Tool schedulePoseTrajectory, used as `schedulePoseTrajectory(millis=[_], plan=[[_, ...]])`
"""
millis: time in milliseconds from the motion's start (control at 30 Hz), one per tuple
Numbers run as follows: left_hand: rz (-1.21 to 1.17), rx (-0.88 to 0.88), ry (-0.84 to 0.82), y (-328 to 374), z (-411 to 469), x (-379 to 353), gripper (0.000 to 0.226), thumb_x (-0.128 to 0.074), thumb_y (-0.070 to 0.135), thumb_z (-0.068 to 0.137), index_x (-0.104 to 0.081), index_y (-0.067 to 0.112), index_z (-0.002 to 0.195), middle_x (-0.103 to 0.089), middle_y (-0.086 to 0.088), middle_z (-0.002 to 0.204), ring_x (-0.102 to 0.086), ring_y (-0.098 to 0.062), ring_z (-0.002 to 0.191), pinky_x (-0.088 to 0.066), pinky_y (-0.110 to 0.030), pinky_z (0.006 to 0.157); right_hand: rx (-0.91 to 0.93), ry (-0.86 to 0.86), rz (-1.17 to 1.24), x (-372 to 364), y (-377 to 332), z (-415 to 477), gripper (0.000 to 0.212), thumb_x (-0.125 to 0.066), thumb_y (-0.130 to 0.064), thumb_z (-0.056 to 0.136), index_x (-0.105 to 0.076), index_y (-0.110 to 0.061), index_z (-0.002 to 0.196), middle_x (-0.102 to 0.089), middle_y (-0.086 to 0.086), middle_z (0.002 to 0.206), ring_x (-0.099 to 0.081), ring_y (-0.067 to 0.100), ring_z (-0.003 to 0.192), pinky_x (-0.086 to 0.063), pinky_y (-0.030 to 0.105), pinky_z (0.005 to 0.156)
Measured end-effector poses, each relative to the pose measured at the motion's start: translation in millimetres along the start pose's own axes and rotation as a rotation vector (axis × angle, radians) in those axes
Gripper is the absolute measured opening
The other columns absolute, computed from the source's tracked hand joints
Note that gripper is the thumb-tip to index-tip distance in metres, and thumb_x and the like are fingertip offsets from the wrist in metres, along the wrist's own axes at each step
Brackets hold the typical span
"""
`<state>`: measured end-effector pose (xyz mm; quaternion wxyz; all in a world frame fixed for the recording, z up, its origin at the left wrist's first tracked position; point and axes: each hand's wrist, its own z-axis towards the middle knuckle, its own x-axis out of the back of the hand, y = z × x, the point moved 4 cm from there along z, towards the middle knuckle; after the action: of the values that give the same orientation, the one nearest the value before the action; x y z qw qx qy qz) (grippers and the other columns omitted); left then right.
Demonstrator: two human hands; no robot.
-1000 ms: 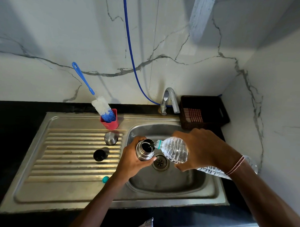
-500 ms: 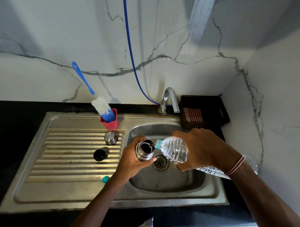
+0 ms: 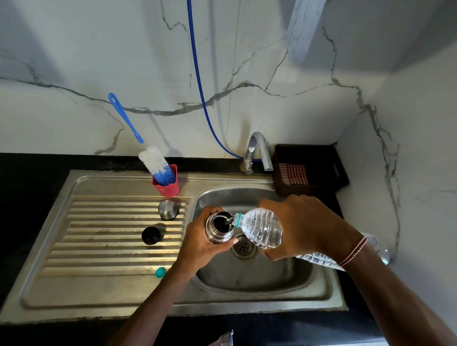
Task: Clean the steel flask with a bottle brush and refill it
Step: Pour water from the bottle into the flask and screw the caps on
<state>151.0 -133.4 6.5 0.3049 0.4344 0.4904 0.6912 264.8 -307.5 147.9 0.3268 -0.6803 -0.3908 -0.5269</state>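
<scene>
Holds steel flask point(image 3: 218, 229) upright over sink point(image 3: 321, 300) basin's left edge w/ left grip point(image 3: 201, 247) wrapped round its body, tips plastic bottle point(image 3: 261, 227) into its mouth w/ right grip point(image 3: 305, 227) clasped round it; prob stiff, wet-slick, heavier as filled, so best gripped mid-body.

Drainboard point(image 3: 95, 246) passable at left; steel cup point(image 3: 168, 209), black stopper point(image 3: 151, 235), teal cap point(image 3: 160, 272) obstruct its right.
</scene>
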Motion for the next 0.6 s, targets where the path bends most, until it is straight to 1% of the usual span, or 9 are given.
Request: schedulePoseTrajectory(millis=[133, 267, 367, 600], plan=[[-0.006, -0.005, 0.008, -1, 1, 0, 0.067, -0.099, 0.020, 0.064, -0.059, 0.018, 0.118, -0.070, 0.013, 0.107, -0.070, -0.016, 0.100, -0.052, -0.020, 0.086, 0.006, -0.005, 0.011, 3, -4, 1, 0.091, -0.067, -0.082, 0.059, -0.044, -0.039, 0.137, -0.072, -0.001, 0.100, -0.069, 0.024, 0.092, -0.055, 0.036, 0.083], [-0.017, 0.001, 0.021, -4, 0, 1, 0.067, -0.099, 0.019, 0.064, -0.059, 0.019, 0.118, -0.070, 0.010, 0.107, -0.070, -0.018, 0.099, -0.052, -0.022, 0.087, -0.007, 0.028, -0.006, 7, -7, 1, 0.089, -0.070, -0.078, 0.060, -0.047, -0.039, 0.136, -0.071, -0.001, 0.100, -0.069, 0.025, 0.092, -0.050, 0.033, 0.079], [-0.015, 0.001, 0.020, -7, -1, 2, 0.067, -0.099, 0.021, 0.065, -0.059, 0.020, 0.119, -0.070, 0.009, 0.108, -0.070, -0.019, 0.101, -0.052, -0.024, 0.088, -0.008, 0.030, 0.011, 10, -10, 1, 0.089, -0.072, -0.077, 0.059, -0.049, -0.038, 0.135, -0.072, -0.002, 0.102, -0.069, 0.024, 0.092, -0.050, 0.033, 0.079], [-0.025, -0.001, 0.023, -7, -4, 3, 0.067, -0.099, 0.016, 0.064, -0.059, 0.019, 0.118, -0.068, 0.015, 0.108, -0.069, -0.014, 0.101, -0.050, -0.017, 0.087, -0.018, 0.046, 0.012, 21, -17, -3, 0.086, -0.076, -0.072, 0.061, -0.052, -0.038, 0.135, -0.071, -0.001, 0.107, -0.068, 0.024, 0.096, -0.049, 0.033, 0.080]])
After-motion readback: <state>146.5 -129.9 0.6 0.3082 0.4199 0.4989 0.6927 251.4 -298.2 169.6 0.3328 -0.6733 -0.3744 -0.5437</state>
